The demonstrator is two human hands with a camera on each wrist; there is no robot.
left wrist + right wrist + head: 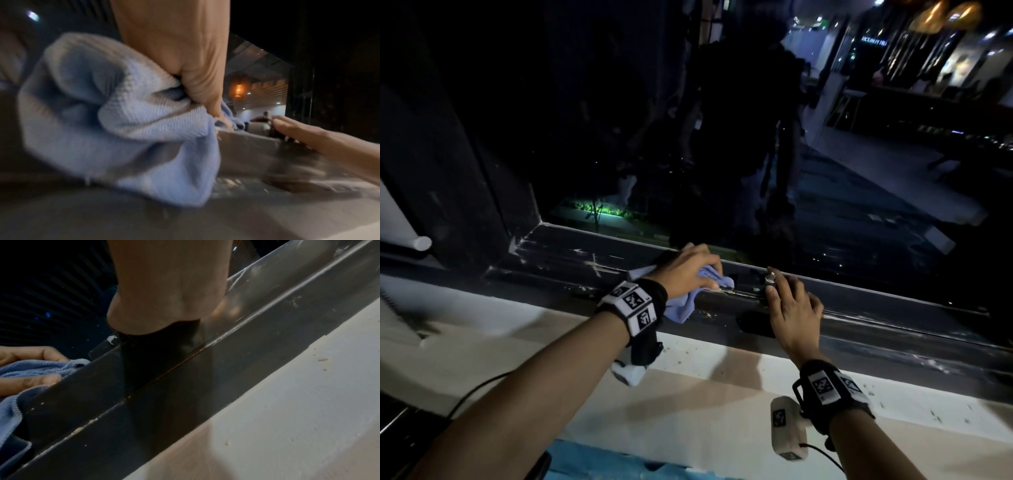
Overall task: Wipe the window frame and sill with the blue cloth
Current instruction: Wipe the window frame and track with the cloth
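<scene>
Fingers of left hand (688,270) curled over bunched blue cloth (688,301), pressing it on dark window frame (893,329) bottom rail, just beside right hand (792,308). Right hand lies flat on the rail, fingers loosely extended, tips at a small metal knob (770,278). Pale sill (688,394) below, speckled.

Left wrist view: blurred; cloth (127,123) fills the picture, gripped under the palm.

Right wrist view: cloth (24,369) at left on the rail (164,394), left fingertips (47,379) on it.
</scene>
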